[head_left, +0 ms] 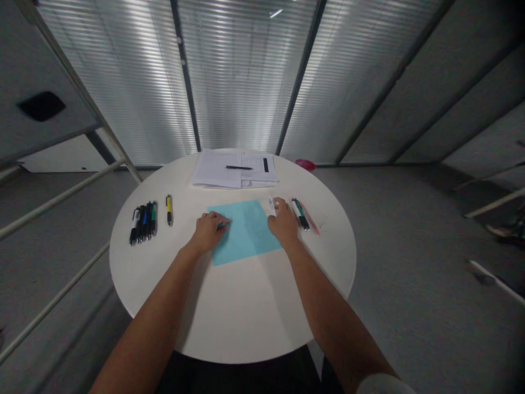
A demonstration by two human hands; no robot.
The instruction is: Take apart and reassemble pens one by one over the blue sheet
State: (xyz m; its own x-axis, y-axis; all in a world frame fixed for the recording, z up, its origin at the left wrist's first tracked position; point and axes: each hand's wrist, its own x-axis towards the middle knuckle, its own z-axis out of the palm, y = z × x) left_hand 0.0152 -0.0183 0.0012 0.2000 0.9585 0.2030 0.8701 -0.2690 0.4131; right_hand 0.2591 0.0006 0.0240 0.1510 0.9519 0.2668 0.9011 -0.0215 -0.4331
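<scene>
A light blue sheet of paper (246,230) lies slightly turned on the white round table (241,317). My left hand (208,232) rests over its left edge, fingers curled together; a small dark bit shows at the fingertips, too unclear to name. At the sheet's right edge, my right hand (284,221) is closed around a slim white object with dark print (272,204), its lower part hidden by the fingers. Just right of that hand lie a white-and-black pen (296,207), a green-and-black pen (302,215) and a pinkish strip (310,219).
Several pens (143,223) lie side by side at the table's left, with a yellow-and-black pen (169,210) apart from them. Printed papers (217,169) with a black pen (239,168) on top lie at the far edge. White metal rails (61,200) stand at left.
</scene>
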